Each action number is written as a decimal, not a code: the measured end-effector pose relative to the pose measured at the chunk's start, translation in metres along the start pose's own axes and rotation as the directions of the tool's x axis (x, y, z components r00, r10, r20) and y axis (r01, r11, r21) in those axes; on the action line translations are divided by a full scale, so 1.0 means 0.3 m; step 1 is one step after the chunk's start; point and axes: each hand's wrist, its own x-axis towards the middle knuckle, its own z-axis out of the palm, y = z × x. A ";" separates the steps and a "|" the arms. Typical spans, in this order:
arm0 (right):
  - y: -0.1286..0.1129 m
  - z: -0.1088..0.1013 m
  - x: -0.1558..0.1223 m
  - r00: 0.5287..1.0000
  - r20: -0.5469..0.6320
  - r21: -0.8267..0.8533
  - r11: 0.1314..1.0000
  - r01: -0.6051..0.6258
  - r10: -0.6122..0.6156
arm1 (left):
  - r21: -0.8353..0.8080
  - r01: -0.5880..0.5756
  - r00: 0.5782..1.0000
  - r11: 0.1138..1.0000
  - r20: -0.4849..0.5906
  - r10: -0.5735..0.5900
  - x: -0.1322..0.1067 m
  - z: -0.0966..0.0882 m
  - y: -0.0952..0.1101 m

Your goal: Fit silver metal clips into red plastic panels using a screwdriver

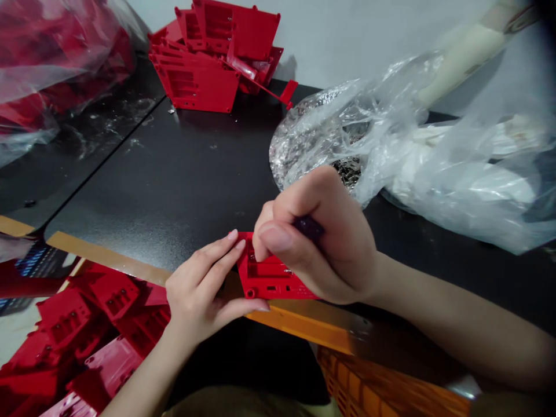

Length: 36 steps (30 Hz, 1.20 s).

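A red plastic frame part (pixel 269 278) with slots and small holes lies at the front edge of the black table. My left hand (pixel 202 289) grips its left end, with the fingertips and thumb around the edge. My right hand (pixel 319 240) is closed around a dark purple handle (pixel 308 227), probably of a small tool. Its tip is hidden by my fingers. My right fingers rest on top of the red part. A transparent bag of small metal pieces (pixel 347 171) lies just beyond my right hand.
Stacked red frames (pixel 204 69) stand at the table's back. More red parts in plastic (pixel 56 63) lie back left, and a loose red pile (pixel 87 330) lies front left. White items in a bag (pixel 469 179) lie right. An orange crate (pixel 369 388) sits below the tan-edged table (pixel 174 174).
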 end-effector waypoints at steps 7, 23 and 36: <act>0.001 0.039 0.009 0.999 -0.050 -0.026 1.000 -0.004 0.003 | -0.019 0.007 1.000 1.000 0.005 -0.007 0.009 -0.004 0.007; 0.017 -0.037 0.035 0.980 -0.092 0.100 0.981 -0.166 0.175 | -0.022 0.029 0.999 0.999 0.018 -0.028 -0.002 -0.005 0.005; 0.025 -0.071 0.042 0.976 -0.101 0.013 0.981 -0.194 0.194 | -0.023 0.034 0.999 0.999 0.015 -0.034 0.005 -0.007 0.012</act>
